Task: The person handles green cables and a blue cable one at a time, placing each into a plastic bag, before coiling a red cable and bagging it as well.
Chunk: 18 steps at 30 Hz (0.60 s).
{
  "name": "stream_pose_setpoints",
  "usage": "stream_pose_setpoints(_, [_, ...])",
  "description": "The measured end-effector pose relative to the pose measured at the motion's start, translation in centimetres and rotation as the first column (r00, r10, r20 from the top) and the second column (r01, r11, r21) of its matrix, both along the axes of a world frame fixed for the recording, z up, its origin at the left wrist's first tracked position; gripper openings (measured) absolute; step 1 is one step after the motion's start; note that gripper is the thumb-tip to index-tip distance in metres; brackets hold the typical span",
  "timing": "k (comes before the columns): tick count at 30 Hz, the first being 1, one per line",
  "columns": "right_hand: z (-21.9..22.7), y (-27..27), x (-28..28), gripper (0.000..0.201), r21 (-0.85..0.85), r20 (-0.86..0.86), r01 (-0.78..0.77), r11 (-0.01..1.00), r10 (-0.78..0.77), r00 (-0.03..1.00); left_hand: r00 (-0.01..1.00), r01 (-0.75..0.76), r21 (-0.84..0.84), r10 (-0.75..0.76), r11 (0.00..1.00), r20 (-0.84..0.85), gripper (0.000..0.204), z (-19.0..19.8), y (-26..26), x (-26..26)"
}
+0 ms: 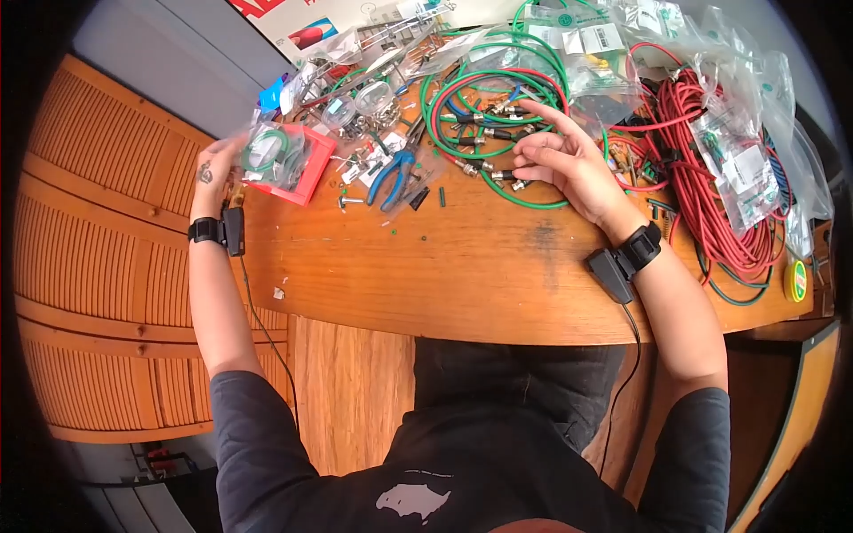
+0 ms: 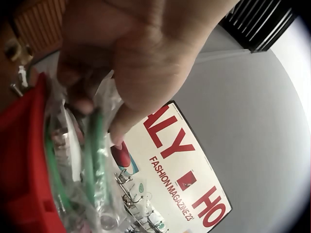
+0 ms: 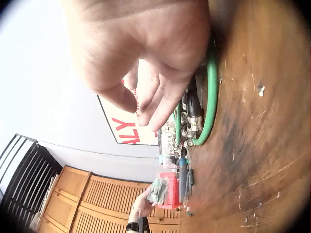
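At the left of the table, my left hand [image 1: 216, 171] pinches a clear plastic bag [image 1: 277, 145] with a coiled green cable inside. The bag overlaps a red plastic bin [image 1: 316, 169] in the head view. Up close in the left wrist view, thumb and fingers grip the bag's upper edge beside the red bin [image 2: 24, 160]. My right hand [image 1: 582, 169] holds nothing, its fingers loosely spread by a coil of green cable [image 1: 433, 111] with black-sleeved metal connectors [image 1: 500, 134]. In the right wrist view, the fingers hang close to that green cable [image 3: 211, 97].
Blue-handled pliers [image 1: 388, 182] lie mid-table beside small loose metal parts. A large red cable bundle [image 1: 702, 186] and several clear bags [image 1: 742, 169] fill the right side. Round clear containers [image 1: 375, 98] stand at the back. A yellow-green tin [image 1: 797, 281] sits at the right edge.
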State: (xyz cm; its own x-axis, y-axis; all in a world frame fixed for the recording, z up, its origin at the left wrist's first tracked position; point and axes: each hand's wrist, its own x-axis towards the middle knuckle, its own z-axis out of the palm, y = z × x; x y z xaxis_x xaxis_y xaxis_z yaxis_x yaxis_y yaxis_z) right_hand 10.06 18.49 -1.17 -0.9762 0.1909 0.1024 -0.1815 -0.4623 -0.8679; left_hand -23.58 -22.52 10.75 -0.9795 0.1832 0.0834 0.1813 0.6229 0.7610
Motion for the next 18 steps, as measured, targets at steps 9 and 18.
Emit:
stream_pose_setpoints(9, [-0.2,0.9,-0.1,0.045,0.018,-0.069,0.137,0.99,-0.135,0.988,0.882,0.153,-0.525,-0.355,0.837,-0.31,0.03,-1.4,1.6,2.2])
stream_pose_setpoints(18, [-0.2,3.1,-0.2,0.026,0.642,-0.336,0.626,0.443,-0.571,0.749,0.745,0.15,-0.39,-0.363,0.909,-0.56,0.022,-0.6,10.5,9.0])
